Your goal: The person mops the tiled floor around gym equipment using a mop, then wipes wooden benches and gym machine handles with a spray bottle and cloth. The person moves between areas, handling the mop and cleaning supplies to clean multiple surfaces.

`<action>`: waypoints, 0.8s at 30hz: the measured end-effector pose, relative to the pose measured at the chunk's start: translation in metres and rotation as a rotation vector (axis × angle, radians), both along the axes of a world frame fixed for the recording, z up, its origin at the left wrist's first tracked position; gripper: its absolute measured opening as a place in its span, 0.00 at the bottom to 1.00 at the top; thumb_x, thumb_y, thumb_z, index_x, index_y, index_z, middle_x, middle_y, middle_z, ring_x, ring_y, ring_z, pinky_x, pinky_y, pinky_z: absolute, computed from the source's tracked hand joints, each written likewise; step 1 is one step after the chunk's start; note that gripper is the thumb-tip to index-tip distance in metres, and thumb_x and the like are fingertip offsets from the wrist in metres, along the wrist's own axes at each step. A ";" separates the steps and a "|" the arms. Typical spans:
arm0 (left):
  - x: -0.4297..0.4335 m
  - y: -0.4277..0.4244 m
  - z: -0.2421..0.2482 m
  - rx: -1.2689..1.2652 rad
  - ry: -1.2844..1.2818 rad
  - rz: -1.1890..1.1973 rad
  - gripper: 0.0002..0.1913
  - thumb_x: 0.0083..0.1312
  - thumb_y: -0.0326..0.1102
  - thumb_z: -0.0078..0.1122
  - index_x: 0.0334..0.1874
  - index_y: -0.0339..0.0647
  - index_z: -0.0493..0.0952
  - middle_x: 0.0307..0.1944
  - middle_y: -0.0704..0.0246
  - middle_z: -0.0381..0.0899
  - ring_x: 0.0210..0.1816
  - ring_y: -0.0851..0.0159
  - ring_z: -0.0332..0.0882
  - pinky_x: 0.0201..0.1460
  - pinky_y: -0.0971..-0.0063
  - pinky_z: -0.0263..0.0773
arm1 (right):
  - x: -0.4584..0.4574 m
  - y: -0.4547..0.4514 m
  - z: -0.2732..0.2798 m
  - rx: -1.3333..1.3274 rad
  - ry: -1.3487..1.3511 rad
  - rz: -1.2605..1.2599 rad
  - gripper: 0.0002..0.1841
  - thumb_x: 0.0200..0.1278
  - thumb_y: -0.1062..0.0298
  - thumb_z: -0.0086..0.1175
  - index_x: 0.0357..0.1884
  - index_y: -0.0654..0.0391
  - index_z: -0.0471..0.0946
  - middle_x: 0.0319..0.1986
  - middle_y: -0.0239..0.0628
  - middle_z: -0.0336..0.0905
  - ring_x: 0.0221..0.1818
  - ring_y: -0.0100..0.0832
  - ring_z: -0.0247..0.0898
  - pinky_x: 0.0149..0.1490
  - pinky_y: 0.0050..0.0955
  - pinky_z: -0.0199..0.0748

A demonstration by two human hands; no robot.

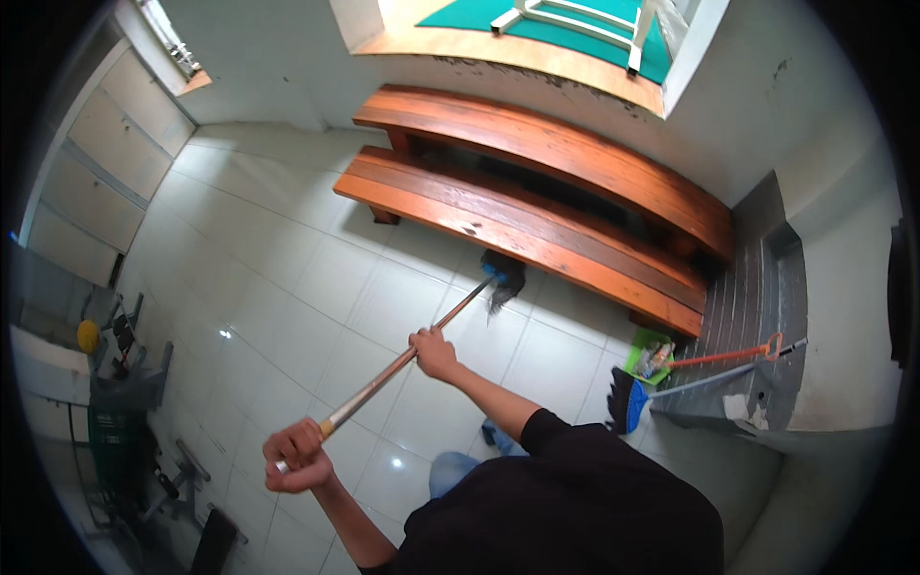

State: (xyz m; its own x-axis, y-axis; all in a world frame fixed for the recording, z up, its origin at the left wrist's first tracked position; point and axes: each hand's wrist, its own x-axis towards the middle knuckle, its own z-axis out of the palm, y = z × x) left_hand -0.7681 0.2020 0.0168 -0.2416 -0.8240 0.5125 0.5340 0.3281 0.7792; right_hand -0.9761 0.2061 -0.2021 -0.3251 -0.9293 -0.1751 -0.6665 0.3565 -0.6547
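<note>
A long metal mop handle (377, 383) runs slantwise across the middle. My left hand (296, 457) is closed around its upper end, at lower left. Further down the shaft, my right hand (433, 353) grips it from above. At the far end, the mop head (507, 280), with dark strands and a blue connector, rests on the tiled floor (402, 287). Part of the head is hidden under the front edge of the nearer wooden bench (517, 223).
A second wooden bench (546, 147) stands along the wall. At right lie a green dustpan (638, 353) holding litter and a blue broom (635, 406), their handles against a grey tiled ledge (740, 302). Exercise equipment (147, 377) stands at left, near pale cabinets (108, 158).
</note>
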 end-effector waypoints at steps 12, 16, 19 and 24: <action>-0.142 0.027 -0.074 0.311 -0.080 -0.448 0.23 0.57 0.54 0.33 0.12 0.46 0.49 0.07 0.73 0.49 0.13 0.70 0.47 0.24 0.71 0.55 | -0.150 0.153 -0.077 0.149 0.175 -0.472 0.04 0.50 0.69 0.50 0.27 0.52 0.77 0.38 0.40 0.71 0.50 0.51 0.60 0.43 0.47 0.71; -0.095 -0.003 -0.055 0.305 -0.086 -0.269 0.21 0.59 0.52 0.30 0.13 0.47 0.49 0.08 0.72 0.49 0.13 0.69 0.47 0.26 0.69 0.58 | -0.115 0.083 -0.069 0.177 0.147 -0.363 0.05 0.46 0.70 0.53 0.22 0.52 0.80 0.32 0.43 0.75 0.48 0.53 0.63 0.41 0.46 0.72; -0.041 -0.015 -0.007 0.137 -0.082 -0.124 0.21 0.60 0.51 0.30 0.13 0.47 0.49 0.08 0.73 0.49 0.13 0.71 0.45 0.22 0.71 0.54 | -0.055 0.013 -0.044 0.110 0.162 -0.097 0.04 0.46 0.68 0.53 0.20 0.52 0.79 0.30 0.41 0.76 0.48 0.55 0.64 0.40 0.47 0.71; -0.021 0.021 0.028 -0.066 -0.185 0.195 0.18 0.55 0.47 0.37 0.12 0.48 0.50 0.06 0.74 0.51 0.10 0.74 0.46 0.20 0.76 0.55 | 0.016 -0.068 -0.016 -0.133 -0.094 0.198 0.07 0.48 0.74 0.51 0.30 0.52 0.77 0.38 0.40 0.71 0.55 0.49 0.59 0.44 0.47 0.71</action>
State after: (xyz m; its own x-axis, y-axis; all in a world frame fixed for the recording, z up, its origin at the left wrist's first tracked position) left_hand -0.7893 0.2232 0.0453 -0.1762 -0.8303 0.5288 0.3069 0.4641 0.8309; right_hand -0.9601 0.1380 -0.2182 -0.1224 -0.9901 -0.0685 -0.6486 0.1320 -0.7496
